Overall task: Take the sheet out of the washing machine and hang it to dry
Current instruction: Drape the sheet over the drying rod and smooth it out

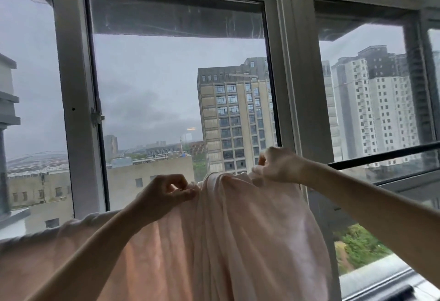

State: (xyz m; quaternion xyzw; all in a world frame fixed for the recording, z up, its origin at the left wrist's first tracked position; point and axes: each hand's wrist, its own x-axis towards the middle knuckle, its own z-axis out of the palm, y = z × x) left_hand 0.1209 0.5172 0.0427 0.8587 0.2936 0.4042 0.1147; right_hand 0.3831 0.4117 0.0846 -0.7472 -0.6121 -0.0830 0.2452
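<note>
Both hands [164, 196] [278, 166] pinch the sheet's [238, 241] top edge.

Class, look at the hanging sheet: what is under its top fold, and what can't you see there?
The sheet is bunched at its top between both hands. A black rod runs in from the right to that fold. The stretch of rod beneath the cloth is covered, so its support cannot be seen.

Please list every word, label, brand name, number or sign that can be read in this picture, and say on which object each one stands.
There is no readable text in this view.
The pink sheet, held by the left hand and the right hand on the black rail: plain cloth, no label showing.
The window frame: no marking or sticker showing.
The buildings outside: any signs are too far and too blurred to read.
</note>
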